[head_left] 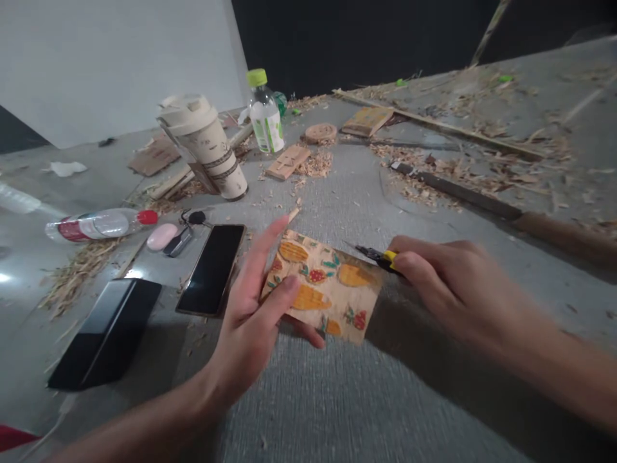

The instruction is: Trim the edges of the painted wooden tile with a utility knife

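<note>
My left hand (260, 315) grips a carved wooden block (337, 299) by its left end, thumb on top and fingers beneath. Raised yellow, red and green shapes, like fruit with leaves, cover its pale face. In my right hand (434, 276) is a utility knife (378, 256) with a yellow and black body, closed in the fingers. Its thin blade points left, close to the block's upper right edge; whether it touches the wood I cannot tell.
Left of the block lie a phone (212, 270), a black case (106, 334) and a red-capped bottle (103, 225). Behind stand a paper cup (207, 148) and a green-capped bottle (266, 119). A long dark tool (467, 196) lies right among wood shavings (414, 186).
</note>
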The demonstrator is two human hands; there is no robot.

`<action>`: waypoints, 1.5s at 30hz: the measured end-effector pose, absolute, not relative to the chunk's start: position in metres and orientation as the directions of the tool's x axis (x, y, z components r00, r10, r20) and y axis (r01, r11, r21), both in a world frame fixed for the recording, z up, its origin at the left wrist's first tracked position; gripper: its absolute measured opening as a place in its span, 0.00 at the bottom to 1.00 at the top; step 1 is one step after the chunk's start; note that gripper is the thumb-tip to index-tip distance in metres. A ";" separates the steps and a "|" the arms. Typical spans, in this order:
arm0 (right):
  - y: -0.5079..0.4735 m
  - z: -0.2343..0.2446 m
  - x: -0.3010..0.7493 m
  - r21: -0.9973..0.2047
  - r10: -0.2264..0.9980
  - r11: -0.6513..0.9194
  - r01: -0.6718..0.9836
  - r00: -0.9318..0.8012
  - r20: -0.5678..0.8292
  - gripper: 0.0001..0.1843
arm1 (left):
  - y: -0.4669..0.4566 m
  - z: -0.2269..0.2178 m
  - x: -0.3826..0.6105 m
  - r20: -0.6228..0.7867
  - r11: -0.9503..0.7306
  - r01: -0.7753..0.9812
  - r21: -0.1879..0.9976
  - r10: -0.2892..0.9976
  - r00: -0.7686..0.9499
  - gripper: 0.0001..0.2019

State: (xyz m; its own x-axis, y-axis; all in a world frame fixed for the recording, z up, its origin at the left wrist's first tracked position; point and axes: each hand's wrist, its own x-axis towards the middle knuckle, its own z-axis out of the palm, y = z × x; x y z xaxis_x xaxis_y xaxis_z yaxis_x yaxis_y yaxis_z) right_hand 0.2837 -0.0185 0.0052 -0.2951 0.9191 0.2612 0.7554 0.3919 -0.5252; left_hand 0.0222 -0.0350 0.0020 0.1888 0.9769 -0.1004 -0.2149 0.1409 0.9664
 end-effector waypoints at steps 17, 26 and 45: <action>-0.045 0.017 0.266 -0.343 0.794 0.602 0.721 -0.498 0.349 0.30 | -0.048 0.006 0.027 0.284 -0.283 -0.024 0.959 0.949 0.140 0.40; -0.045 0.011 0.266 -0.378 0.806 0.590 0.714 -0.494 0.326 0.31 | -0.048 0.002 0.029 0.418 -0.426 0.024 0.904 0.896 0.150 0.37; -0.052 0.012 0.256 -0.459 0.861 0.506 0.730 -0.458 0.221 0.35 | -0.047 0.001 0.028 0.444 -0.427 0.244 0.871 0.896 -0.015 0.42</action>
